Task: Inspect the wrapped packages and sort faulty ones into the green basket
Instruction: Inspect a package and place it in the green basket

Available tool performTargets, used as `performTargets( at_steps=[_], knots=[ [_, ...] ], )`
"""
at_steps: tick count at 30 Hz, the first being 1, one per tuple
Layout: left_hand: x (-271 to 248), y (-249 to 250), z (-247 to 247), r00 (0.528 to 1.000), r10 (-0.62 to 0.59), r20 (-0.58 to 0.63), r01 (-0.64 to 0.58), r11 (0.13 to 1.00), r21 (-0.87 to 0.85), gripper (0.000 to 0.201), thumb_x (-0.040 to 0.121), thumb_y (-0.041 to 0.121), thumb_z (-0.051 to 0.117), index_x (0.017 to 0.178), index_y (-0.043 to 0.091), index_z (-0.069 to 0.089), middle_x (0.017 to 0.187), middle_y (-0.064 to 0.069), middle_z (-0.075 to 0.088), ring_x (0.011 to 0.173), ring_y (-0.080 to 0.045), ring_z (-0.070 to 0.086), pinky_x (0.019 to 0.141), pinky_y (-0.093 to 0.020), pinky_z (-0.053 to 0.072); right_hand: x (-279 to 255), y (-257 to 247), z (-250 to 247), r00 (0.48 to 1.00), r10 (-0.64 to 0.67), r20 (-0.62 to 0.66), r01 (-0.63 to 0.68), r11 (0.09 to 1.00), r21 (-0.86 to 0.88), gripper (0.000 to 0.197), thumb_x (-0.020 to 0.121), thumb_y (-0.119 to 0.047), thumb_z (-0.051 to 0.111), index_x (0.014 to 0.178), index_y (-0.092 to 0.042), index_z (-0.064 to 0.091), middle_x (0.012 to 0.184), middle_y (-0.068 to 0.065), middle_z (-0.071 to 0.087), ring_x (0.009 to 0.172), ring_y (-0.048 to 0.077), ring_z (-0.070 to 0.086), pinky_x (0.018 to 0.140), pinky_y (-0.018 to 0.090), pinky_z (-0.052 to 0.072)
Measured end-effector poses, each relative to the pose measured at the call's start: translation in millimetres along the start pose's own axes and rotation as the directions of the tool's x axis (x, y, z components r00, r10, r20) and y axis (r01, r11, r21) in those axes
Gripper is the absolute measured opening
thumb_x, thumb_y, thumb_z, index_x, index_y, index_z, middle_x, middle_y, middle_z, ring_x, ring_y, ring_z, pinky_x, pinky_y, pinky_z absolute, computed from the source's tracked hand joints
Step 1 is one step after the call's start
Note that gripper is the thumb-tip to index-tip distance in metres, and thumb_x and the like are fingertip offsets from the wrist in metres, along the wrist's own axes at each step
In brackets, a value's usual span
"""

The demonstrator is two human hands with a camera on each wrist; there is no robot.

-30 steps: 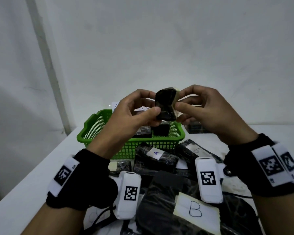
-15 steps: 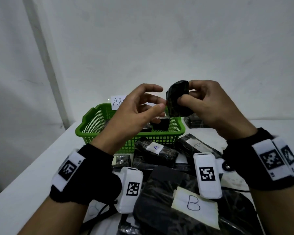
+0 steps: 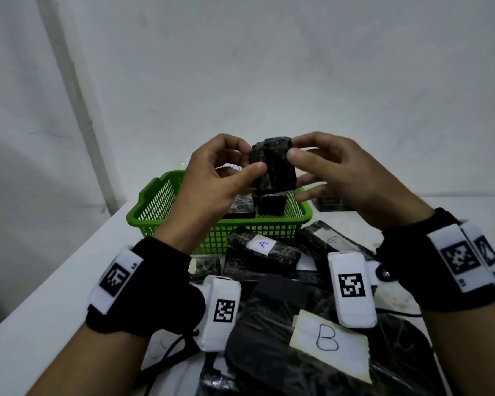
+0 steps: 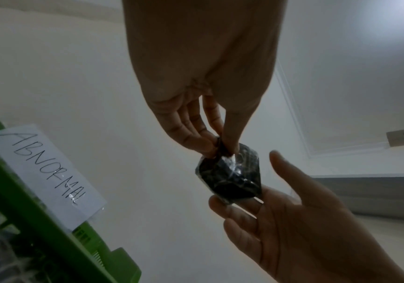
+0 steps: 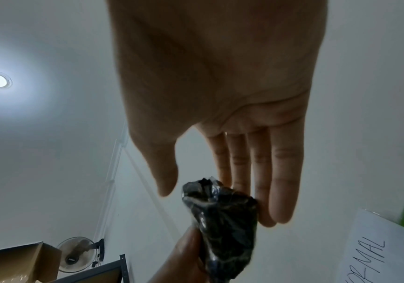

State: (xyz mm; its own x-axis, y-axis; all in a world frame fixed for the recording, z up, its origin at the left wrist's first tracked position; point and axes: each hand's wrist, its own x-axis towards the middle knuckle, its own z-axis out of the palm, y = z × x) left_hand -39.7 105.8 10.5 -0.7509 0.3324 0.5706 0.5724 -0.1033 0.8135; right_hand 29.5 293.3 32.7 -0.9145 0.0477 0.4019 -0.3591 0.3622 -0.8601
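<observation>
A small package in dark crinkled wrap is held up above the green basket. My left hand pinches its left edge between thumb and fingertips. My right hand lies against the package's far side with straight fingers. Its thumb stands a little off the wrap in both wrist views. The basket holds two dark wrapped packages and carries a paper label reading ABNORMAL.
Several dark wrapped packages lie on the white table in front of the basket, one labelled A and a large one labelled B. Another package sits right of the basket. A white wall stands close behind.
Half a second ago my right hand alone held the package and the left hand was open beside it. Now the left hand pinches it, and the package has turned broadside to me.
</observation>
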Motion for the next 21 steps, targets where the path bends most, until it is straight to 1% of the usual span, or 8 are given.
performTargets(
  at_steps=[2,4,7,10,14,16,18,21],
  knots=[
    [-0.4,2.3,0.7,1.000,0.010,0.006,-0.010,1.000,0.009,0.017,0.087,0.010,0.074,0.097,0.016,0.062,0.085,0.000,0.064,0.072,-0.013,0.066,0.066,-0.025,0.055,-0.8,0.7,0.5,1.000,-0.006,0.019,0.007,0.998,-0.058,0.040,0.084,-0.026,0.077,0.120,-0.015,0.065,0.101,0.014,0.075,0.089,0.019,0.076,0.075,0.036,0.064],
    [-2.2,6.6,1.9,0.998,0.019,0.059,-0.018,1.000,-0.014,0.011,0.091,0.010,0.070,0.098,0.016,0.065,0.087,0.002,0.067,0.074,-0.013,0.068,0.069,-0.025,0.054,-0.3,1.2,0.1,0.999,-0.030,-0.030,0.028,0.998,-0.060,0.034,0.086,-0.010,0.077,0.117,-0.010,0.065,0.098,0.018,0.075,0.085,0.026,0.076,0.071,0.036,0.064],
    [-2.9,9.3,2.4,0.994,0.054,0.093,-0.055,0.998,0.009,0.015,0.097,0.007,0.061,0.102,0.020,0.067,0.103,0.003,0.069,0.083,-0.013,0.068,0.072,-0.024,0.055,1.0,0.8,-3.6,0.990,-0.080,-0.112,0.078,0.997,-0.028,0.020,0.088,0.002,0.070,0.105,-0.009,0.066,0.085,0.018,0.076,0.068,0.019,0.075,0.056,0.023,0.056],
    [-2.3,8.0,1.3,0.997,0.026,0.079,-0.029,0.998,0.047,0.021,0.095,0.010,0.064,0.114,0.020,0.066,0.106,0.005,0.067,0.086,-0.016,0.069,0.077,-0.032,0.059,0.1,1.4,-4.9,0.997,-0.056,-0.044,0.057,0.998,0.016,0.021,0.089,0.001,0.070,0.109,-0.006,0.067,0.088,0.018,0.078,0.075,0.023,0.076,0.060,0.028,0.061],
    [-0.5,5.6,-3.4,0.990,-0.088,0.112,0.087,0.996,0.014,0.035,0.091,0.014,0.070,0.124,0.019,0.060,0.110,0.001,0.066,0.086,-0.020,0.072,0.083,-0.041,0.061,0.3,3.4,-3.5,0.999,-0.022,0.035,0.017,0.990,0.141,0.029,0.090,0.002,0.066,0.119,-0.003,0.064,0.102,0.017,0.077,0.089,0.027,0.077,0.068,0.029,0.063],
    [-0.2,4.8,-2.7,0.986,-0.106,0.131,0.107,0.994,-0.001,0.027,0.090,0.012,0.070,0.116,0.016,0.062,0.101,-0.001,0.068,0.084,-0.022,0.073,0.078,-0.035,0.061,1.0,4.7,-3.3,0.999,-0.016,0.035,0.012,0.994,0.109,0.032,0.090,-0.002,0.068,0.121,-0.005,0.064,0.111,0.014,0.075,0.094,0.026,0.076,0.068,0.029,0.062],
    [-0.9,4.3,-1.5,0.992,-0.088,0.094,0.088,0.996,-0.002,0.024,0.088,0.010,0.073,0.108,0.014,0.062,0.085,0.001,0.066,0.077,-0.018,0.070,0.072,-0.029,0.059,1.4,5.5,-4.5,0.999,-0.033,-0.039,0.032,0.999,-0.025,0.031,0.088,-0.010,0.074,0.118,-0.012,0.066,0.117,0.004,0.072,0.093,0.025,0.076,0.067,0.030,0.062],
    [-1.2,4.6,0.0,0.997,-0.053,0.058,0.052,0.998,0.019,0.026,0.085,0.012,0.077,0.105,0.013,0.062,0.081,0.000,0.064,0.071,-0.014,0.068,0.068,-0.025,0.056,-0.2,3.4,-8.6,0.996,-0.031,-0.078,0.029,0.999,-0.027,0.037,0.082,-0.022,0.079,0.116,-0.015,0.066,0.108,0.003,0.072,0.087,0.026,0.074,0.065,0.032,0.063]
  ],
)
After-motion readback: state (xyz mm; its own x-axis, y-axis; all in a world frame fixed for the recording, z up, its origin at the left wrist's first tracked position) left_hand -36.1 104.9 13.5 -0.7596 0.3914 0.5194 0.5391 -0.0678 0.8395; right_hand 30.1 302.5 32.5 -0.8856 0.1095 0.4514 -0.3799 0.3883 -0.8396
